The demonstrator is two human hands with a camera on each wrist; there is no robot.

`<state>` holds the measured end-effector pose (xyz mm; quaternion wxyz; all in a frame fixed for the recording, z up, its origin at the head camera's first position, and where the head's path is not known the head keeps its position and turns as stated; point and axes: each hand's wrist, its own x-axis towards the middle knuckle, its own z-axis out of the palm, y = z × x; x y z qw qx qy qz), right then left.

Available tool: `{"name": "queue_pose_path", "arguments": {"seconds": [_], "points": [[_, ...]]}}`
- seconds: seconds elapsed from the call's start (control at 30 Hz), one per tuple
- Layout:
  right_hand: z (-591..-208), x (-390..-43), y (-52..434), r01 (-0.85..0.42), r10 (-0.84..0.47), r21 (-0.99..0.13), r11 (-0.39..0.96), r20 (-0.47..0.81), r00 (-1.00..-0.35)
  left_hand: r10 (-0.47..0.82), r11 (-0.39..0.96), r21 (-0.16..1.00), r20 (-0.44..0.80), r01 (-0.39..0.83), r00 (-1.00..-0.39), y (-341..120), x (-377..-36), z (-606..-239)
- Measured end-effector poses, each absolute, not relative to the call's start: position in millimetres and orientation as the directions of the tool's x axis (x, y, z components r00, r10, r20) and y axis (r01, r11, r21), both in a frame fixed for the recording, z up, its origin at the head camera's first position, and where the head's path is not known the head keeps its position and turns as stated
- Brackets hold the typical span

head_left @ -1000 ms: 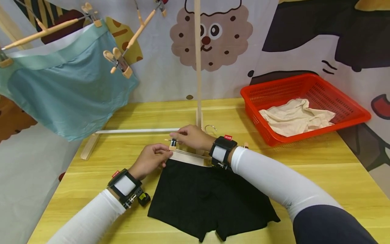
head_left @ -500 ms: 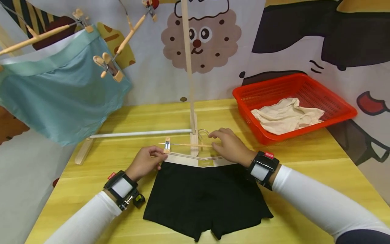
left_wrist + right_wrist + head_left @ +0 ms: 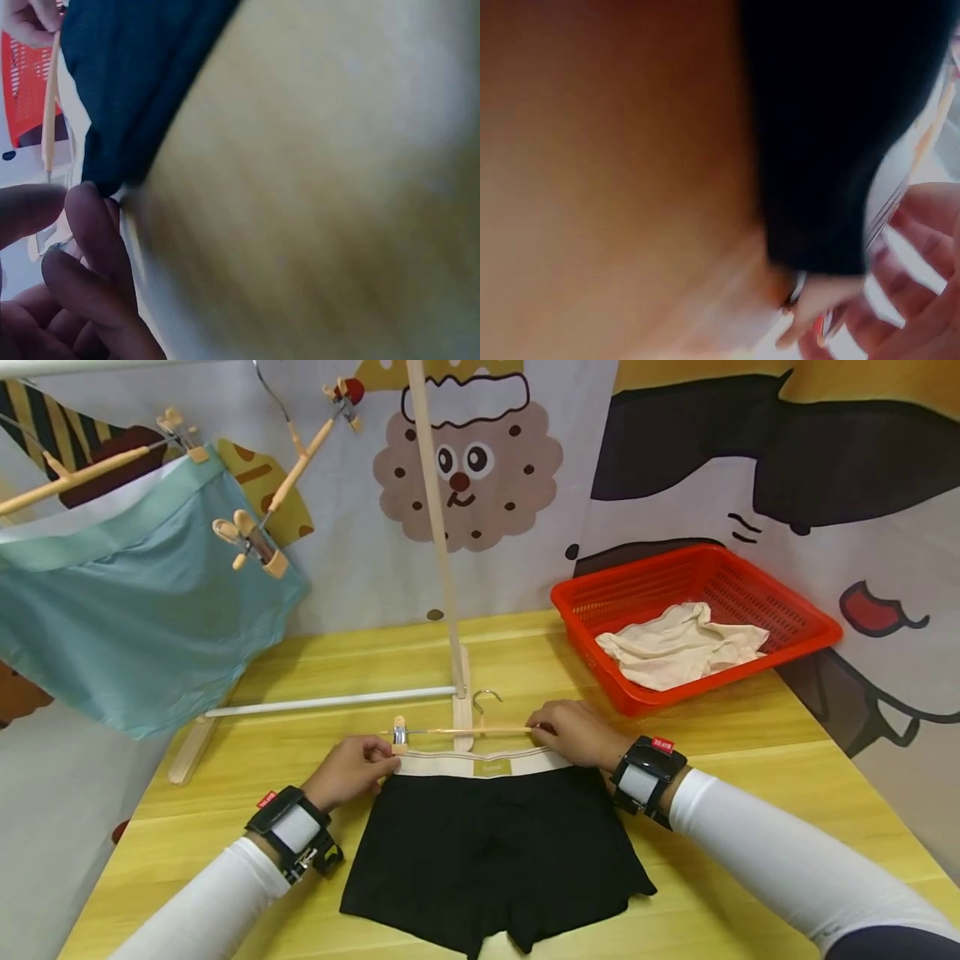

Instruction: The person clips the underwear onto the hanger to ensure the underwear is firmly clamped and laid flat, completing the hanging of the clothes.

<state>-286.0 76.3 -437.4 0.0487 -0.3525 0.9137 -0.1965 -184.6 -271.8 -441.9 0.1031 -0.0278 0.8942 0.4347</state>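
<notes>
Black shorts (image 3: 495,852) flat on table (image 3: 750,764), 6 o'clock. Left hand (image 3: 348,774) pinches waistband corner (image 3: 412,765) at shorts' 11 o'clock, beside clip (image 3: 400,737); right hand (image 3: 576,733), 1 o'clock, touches hanger bar (image 3: 502,730); cannot tell whether gripping.

Black shorts (image 3: 491,852) with a pale waistband (image 3: 435,765) and gold label (image 3: 492,767) lie flat on the worktop (image 3: 765,752). Along the waistband lies a wooden hanger (image 3: 501,730), hook (image 3: 476,702) pointing away, left clip (image 3: 400,737) on the band's left corner.
</notes>
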Motion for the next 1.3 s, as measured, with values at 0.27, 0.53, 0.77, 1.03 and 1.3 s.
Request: {"name": "queue_pose_path", "arguments": {"seconds": [0.27,0.53,0.77,1.03,1.3], "points": [[-435.6,-284.4,78.2,-0.674,-0.726,-0.450,0.586,0.078,-0.683,0.032,0.896,0.444,-0.044,0.009,-0.999,-267.9,-177.8,-431.1],[-417.4,-272.1,75.2,-0.756,-0.732,-0.395,0.522,0.247,-0.635,0.068,0.958,0.217,0.466,0.189,-0.882,-263.9,-172.9,-401.4],[-391.8,-255.4,62.8,-0.827,-0.757,-0.271,0.492,0.336,-0.561,0.256,0.915,0.205,0.371,0.347,-0.893,-262.6,-172.7,-370.0],[-366.6,-251.6,39.2,-0.895,-0.808,-0.198,0.399,0.384,-0.446,0.438,0.859,0.250,0.093,0.447,-0.894,-272.9,-163.0,-352.1],[-345.8,-265.6,7.8,-0.834,-0.809,-0.404,0.376,0.296,-0.508,0.456,0.851,0.248,0.084,0.462,-0.886,-300.3,-147.2,-329.8]]}}
